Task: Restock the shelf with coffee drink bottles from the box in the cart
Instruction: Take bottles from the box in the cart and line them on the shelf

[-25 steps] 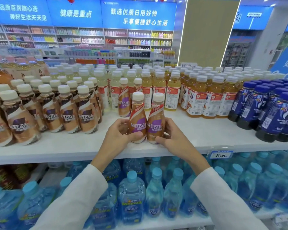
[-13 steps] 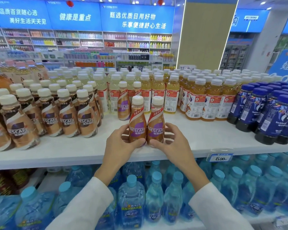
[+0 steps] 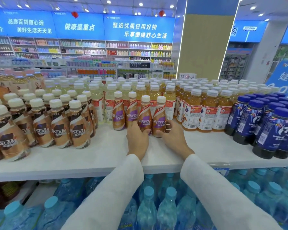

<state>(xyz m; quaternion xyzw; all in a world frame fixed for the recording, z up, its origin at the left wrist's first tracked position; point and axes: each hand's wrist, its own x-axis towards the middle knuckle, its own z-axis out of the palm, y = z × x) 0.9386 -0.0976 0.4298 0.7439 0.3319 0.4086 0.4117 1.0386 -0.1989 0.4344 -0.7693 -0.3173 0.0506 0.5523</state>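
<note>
Shelf [image 3: 98, 151] carries two coffee bottles [image 3: 144, 117] upright; caps skyward.

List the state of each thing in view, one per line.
Left hand, grips left bottle.
Right hand, grips right bottle.
Left bottle, upright on shelf, capped.
Right bottle, upright on shelf, capped.
Rear pair, upright, capped, behind them.
Brown bottles, upright, capped, in rows.

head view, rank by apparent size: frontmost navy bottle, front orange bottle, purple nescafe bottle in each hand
navy bottle, nearest the camera
orange bottle
left Nescafe bottle and right Nescafe bottle: alike, tied
</note>
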